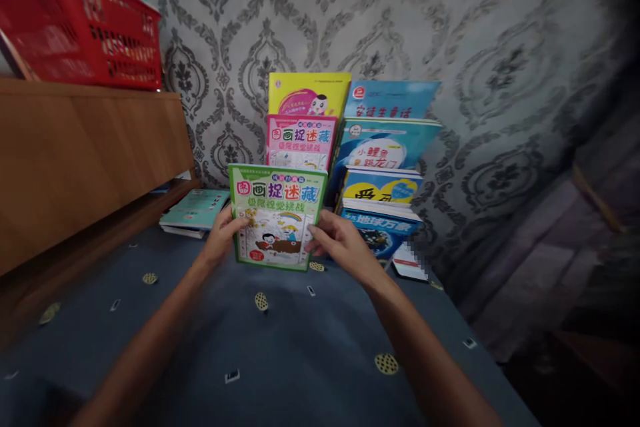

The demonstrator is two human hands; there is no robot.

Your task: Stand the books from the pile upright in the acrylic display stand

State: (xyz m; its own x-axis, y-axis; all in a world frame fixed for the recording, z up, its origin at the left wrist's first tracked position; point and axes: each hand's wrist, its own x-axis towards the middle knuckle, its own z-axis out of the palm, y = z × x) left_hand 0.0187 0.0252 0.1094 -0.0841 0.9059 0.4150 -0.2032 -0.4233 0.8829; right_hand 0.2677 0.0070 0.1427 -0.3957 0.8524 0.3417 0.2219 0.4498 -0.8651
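Evidently L hand (220, 235) & R hand (343, 240) pinch green picture-puzzle bk (279, 219) at left/right edges, prob. for level support

Grn-bordered pic bk (277, 230), approx. upright, front-facing

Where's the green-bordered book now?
Head view, centre: the green-bordered book is held between the left hand and right hand, before the pink book.

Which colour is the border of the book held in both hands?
The held book is edged in green; the head view shows it best.
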